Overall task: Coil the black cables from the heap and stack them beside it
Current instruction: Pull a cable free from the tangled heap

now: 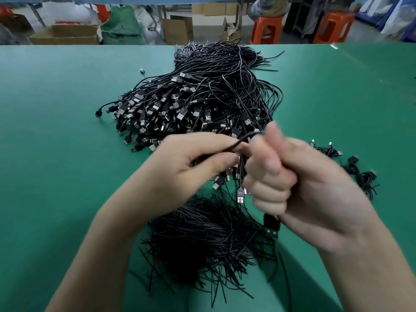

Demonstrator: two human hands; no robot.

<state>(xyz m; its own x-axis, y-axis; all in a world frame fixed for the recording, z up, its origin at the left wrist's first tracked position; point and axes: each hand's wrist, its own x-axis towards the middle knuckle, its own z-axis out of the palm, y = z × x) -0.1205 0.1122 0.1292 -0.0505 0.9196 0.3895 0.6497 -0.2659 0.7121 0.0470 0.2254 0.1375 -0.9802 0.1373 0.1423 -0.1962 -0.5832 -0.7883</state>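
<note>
So the green surface [56, 131] has a matte, felt-like look, and sitting in the middle is a big heap [202, 102] of thin black USB cables, all glossy cords with boxy metal-tipped plugs fanned out toward the near side. Both hands are up just in front of it, working one black cable [242, 140]. The left hand [202, 158] has its grip pinched on the cord between thumb and fingertips. The right hand [292, 183] is motion-blurred, but its grip is clenched into a fist round the same cable, with a chunky rectangular USB plug [272, 226] poking out below the palm. Off to the right, a few coiled cables [358, 170] lie in small knotty bundles on the surface, near the heap. Closest to the person is a bristly mound of short black twist ties [209, 239], stiff and straw-like. Back behind there are orange plastic stools [266, 29] and cardboard boxes [67, 33].
</note>
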